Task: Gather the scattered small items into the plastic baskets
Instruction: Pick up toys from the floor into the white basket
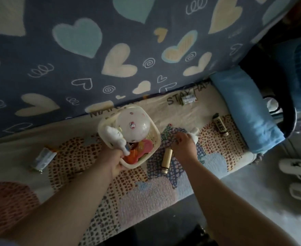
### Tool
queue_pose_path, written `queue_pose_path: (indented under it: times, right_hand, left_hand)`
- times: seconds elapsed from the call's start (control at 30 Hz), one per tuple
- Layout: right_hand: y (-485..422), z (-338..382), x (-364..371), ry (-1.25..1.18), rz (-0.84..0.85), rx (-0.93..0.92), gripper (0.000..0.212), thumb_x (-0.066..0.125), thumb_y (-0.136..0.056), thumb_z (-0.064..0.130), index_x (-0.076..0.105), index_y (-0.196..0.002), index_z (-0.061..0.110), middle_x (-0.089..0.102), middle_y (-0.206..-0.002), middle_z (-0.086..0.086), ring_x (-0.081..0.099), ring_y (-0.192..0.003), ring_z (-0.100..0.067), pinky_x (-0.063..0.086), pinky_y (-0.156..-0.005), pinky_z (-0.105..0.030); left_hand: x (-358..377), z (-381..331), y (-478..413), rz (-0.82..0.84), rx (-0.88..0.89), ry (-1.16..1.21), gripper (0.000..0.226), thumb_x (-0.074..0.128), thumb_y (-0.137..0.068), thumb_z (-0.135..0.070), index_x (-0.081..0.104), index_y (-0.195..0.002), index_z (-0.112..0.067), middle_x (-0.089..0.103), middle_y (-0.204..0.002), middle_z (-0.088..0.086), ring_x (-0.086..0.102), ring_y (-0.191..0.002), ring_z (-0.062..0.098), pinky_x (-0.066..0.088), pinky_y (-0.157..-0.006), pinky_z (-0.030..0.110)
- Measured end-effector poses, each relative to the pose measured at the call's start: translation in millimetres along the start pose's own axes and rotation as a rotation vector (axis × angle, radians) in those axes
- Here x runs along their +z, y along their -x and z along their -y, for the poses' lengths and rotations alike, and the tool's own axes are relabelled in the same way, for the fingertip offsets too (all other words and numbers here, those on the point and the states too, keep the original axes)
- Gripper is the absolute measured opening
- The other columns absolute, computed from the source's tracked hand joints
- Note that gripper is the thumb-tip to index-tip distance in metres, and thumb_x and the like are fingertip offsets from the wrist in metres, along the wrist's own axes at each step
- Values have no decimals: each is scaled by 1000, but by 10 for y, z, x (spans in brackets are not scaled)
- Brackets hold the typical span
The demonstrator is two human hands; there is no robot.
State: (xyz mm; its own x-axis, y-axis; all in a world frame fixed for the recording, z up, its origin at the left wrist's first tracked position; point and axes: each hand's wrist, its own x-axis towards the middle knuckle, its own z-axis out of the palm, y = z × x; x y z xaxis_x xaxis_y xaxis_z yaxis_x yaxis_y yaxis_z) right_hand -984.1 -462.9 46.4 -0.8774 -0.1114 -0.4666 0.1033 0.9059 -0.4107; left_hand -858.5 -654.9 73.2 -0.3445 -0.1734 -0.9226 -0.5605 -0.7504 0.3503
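A cream plastic basket (156, 137) sits on the patterned blanket, holding a white round ball, a white plush cat and pink and orange toys. My left hand (115, 159) grips the basket's near corner. My right hand (183, 142) reaches to a small white plush toy (194, 133) just right of the basket and its fingers close around it. A beige cylinder (167, 159) lies under my right wrist. Two dark wrapped tubes lie further off, one (220, 124) at right and one (188, 99) near the printed letters. A foil packet (43, 159) lies at left.
A blue heart-patterned blanket (92, 50) covers the far side. A rolled blue towel (247, 110) lies at the right end. White slippers (298, 178) stand on the floor at right. The bed's edge runs diagonally below my arms.
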Motion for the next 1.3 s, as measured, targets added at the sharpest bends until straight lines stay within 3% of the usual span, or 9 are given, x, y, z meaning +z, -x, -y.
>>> queue_pose_path:
  times: [0.07, 0.2, 0.43, 0.53, 0.67, 0.83, 1.07, 1.23, 1.3]
  right_hand:
    - [-170, -157, -26, 27, 21, 75, 43, 52, -88, 7, 50, -130, 14, 49, -122, -8, 50, -85, -16, 39, -56, -15]
    - [-528, -460, 11, 138, 163, 206, 65, 61, -90, 28, 30, -146, 33, 31, -144, -14, 46, -119, -35, 49, -80, -33]
    - [-1001, -717, 386, 428, 534, 317, 85, 57, -80, 60, 13, -150, 42, 18, -154, -14, 45, -124, -38, 47, -94, -39]
    - [-978, -886, 382, 292, 397, 265, 68, 67, -82, 33, 38, -144, 26, 34, -145, -18, 42, -126, -39, 41, -100, -42]
    - [-900, -773, 186, 103, 71, 252, 42, 56, -92, 12, 46, -132, 17, 40, -135, -21, 54, -79, -20, 44, -55, -24]
    - [-249, 21, -67, -317, -263, -63, 34, 62, -90, 18, 53, -123, 16, 46, -121, -4, 50, -93, -12, 42, -68, -12]
    - [363, 609, -39, -206, 156, -209, 45, 42, -95, 53, 49, -135, 33, 50, -113, -2, 56, -99, -17, 52, -87, -39]
    - [271, 787, -355, -452, -89, -154, 41, 42, -97, 47, 49, -136, 35, 52, -118, 0, 53, -101, -11, 46, -85, -36]
    - [242, 925, -455, -628, 16, -5, 50, 54, -93, 45, 42, -140, 32, 44, -132, -3, 49, -117, -18, 45, -94, -43]
  left_hand:
    - [80, 37, -58, 3, -5, -17, 56, 46, -87, 14, 48, -135, -15, 61, -122, 17, 60, -107, 34, 52, -81, 53]
    - [192, 106, -212, 17, 14, -46, 59, 47, -85, 17, 51, -131, -19, 64, -115, 14, 62, -104, 33, 50, -87, 59]
    - [276, 135, -444, 5, 27, -126, 59, 49, -83, 16, 52, -130, -20, 62, -124, 16, 60, -111, 39, 47, -89, 66]
    - [301, 105, -480, -8, 29, -125, 54, 49, -84, 16, 54, -126, -17, 62, -121, 16, 61, -107, 37, 51, -82, 60]
    - [391, 44, -422, 13, 39, -72, 55, 44, -85, 19, 51, -122, -20, 62, -110, 12, 61, -101, 33, 52, -74, 54]
    - [461, -23, -298, -4, 20, -42, 46, 46, -85, 18, 55, -109, -20, 62, -107, 11, 61, -95, 29, 52, -67, 48]
    - [449, -244, 46, -25, 22, 60, 43, 48, -85, 14, 55, -100, -25, 62, -112, 14, 60, -98, 33, 50, -87, 60]
    - [224, -448, 300, -3, 61, 137, 47, 49, -84, 17, 57, -106, -23, 60, -117, 13, 56, -111, 38, 45, -92, 66]
    - [104, -500, 391, 8, 59, 163, 56, 50, -83, 17, 52, -125, -20, 57, -126, 15, 53, -117, 40, 46, -89, 67]
